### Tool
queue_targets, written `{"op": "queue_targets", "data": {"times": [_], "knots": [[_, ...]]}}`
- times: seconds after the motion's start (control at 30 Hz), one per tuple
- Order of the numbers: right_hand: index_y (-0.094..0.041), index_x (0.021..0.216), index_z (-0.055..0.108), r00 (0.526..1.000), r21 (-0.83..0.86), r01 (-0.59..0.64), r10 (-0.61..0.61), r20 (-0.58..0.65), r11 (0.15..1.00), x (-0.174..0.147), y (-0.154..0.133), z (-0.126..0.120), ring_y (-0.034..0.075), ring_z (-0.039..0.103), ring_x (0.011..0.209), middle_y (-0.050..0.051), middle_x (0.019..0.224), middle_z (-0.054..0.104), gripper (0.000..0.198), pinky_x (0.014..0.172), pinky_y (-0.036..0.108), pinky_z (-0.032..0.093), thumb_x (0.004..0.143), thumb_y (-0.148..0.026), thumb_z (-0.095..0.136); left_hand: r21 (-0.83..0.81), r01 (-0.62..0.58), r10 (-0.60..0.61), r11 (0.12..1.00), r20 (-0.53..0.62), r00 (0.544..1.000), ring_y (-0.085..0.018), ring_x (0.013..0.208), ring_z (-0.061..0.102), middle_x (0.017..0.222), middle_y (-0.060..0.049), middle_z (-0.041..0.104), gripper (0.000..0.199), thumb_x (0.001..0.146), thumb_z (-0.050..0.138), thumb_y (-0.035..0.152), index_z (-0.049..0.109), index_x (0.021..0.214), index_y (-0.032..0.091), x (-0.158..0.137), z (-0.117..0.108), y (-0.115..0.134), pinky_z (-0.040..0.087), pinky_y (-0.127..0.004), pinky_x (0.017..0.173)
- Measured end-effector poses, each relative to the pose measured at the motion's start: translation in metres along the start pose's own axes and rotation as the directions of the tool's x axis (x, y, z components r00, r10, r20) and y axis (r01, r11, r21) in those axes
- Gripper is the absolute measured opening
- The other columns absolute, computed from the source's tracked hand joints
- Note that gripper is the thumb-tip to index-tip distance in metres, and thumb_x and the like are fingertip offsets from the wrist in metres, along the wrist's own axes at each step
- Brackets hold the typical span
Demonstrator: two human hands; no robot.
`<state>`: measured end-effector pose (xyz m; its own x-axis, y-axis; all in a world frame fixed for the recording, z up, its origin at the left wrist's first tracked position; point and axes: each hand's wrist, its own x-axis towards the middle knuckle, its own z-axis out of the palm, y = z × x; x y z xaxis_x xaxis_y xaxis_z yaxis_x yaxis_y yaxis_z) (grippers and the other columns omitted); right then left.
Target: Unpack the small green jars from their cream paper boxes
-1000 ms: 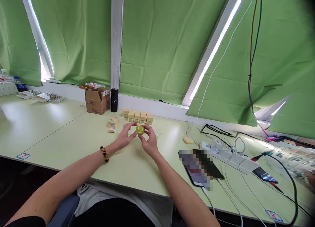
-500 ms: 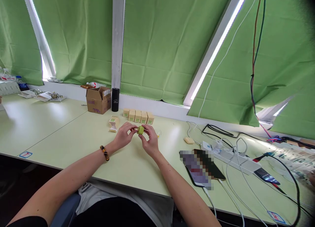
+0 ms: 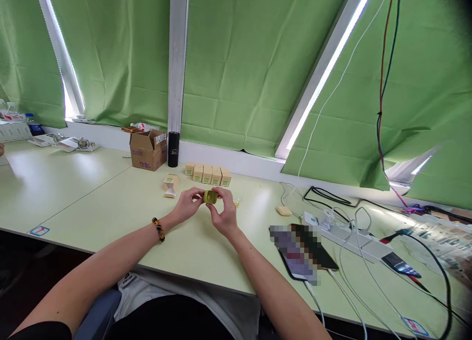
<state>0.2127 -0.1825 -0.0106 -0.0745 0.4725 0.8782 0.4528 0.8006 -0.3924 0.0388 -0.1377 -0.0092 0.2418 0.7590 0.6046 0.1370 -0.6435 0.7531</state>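
Between my two hands, just above the table, is a small olive-green hollow case [image 3: 210,197] with rounded corners. Its open side faces me and the inside shows. My left hand [image 3: 189,205] pinches its left edge with thumb and fingertips. On the other side my right hand [image 3: 224,215] grips it, thumb below and fingers above. An opened cardboard carton [image 3: 170,186] lies beyond my left hand. A row of several small tan boxes [image 3: 207,174] stands behind the case. Partly hidden by my right hand, a small clear item with a yellow part [image 3: 238,201] lies on the table.
A brown cardboard box [image 3: 148,151] and a black cylinder [image 3: 173,149] stand at the back. To the right lie two phones [image 3: 295,256], a cream-coloured rounded item [image 3: 283,211] and a white power strip [image 3: 346,237] with tangled cables. Another person's hand [image 3: 1,149] shows at the far left edge.
The green case has been turned in my fingers, so its hollow opening now faces me. Both hands stay in nearly the same place.
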Motion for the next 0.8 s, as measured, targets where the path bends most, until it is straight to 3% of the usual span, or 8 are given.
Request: {"op": "queue_targets", "data": {"times": [0.4,0.8], "knots": [[-0.027,0.137,0.061,0.999,0.025,0.0,0.0,-0.032,1.0,0.001,0.0,0.002,0.029,0.063,0.12,0.013,0.126,0.067,0.046,0.099,0.049,0.059,0.092,-0.019,0.07,-0.061,-0.062,0.059,0.996,-0.061,0.996,-0.015,0.075,0.067,0.079,-0.004,0.07,0.011,0.085,0.069,0.024,0.077,0.079,0.017,-0.001,-0.002,0.01,0.057,-0.026,0.071],[-0.028,0.134,0.064,0.998,0.098,-0.053,0.057,-0.032,0.994,0.001,0.002,0.003,0.028,0.064,0.12,0.012,0.125,0.068,0.044,0.1,0.05,0.061,0.091,-0.019,0.071,-0.248,0.105,-0.115,0.963,-0.029,0.993,-0.016,0.068,0.066,0.074,-0.004,0.072,0.015,0.078,0.078,0.031,0.08,0.077,0.017,0.001,0.0,0.008,0.056,-0.028,0.068]]}}
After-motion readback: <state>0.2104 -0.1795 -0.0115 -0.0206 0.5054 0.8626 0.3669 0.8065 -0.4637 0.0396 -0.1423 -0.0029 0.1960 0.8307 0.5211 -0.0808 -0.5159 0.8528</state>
